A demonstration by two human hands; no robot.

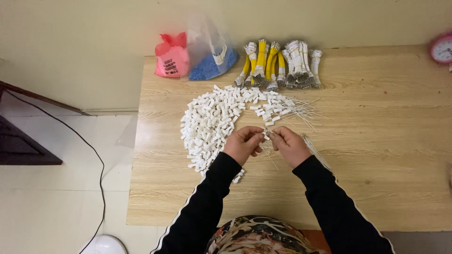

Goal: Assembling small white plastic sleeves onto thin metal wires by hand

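1. A small white connector [266, 136] sits between both hands, just above the table [376, 155], with a thin wire [270, 159] trailing down from it.
2. The left hand [243, 143] has its fingertips pinched together on the connector; the right hand [288, 145] pinches together on the wire end beside it.
3. Judging by this, the wire is being seated into the connector; the move seems to call for steady alignment and a light push.
4. A heap of white connectors [212, 122] lies just left, loose wires [301, 110] beyond, more wires [316, 151] beside the right wrist.
5. Bundles [278, 63] of yellow and white wires, a blue bag [212, 63] and a red bag [172, 59] line the far edge; a pink clock [442, 48] stands far right.
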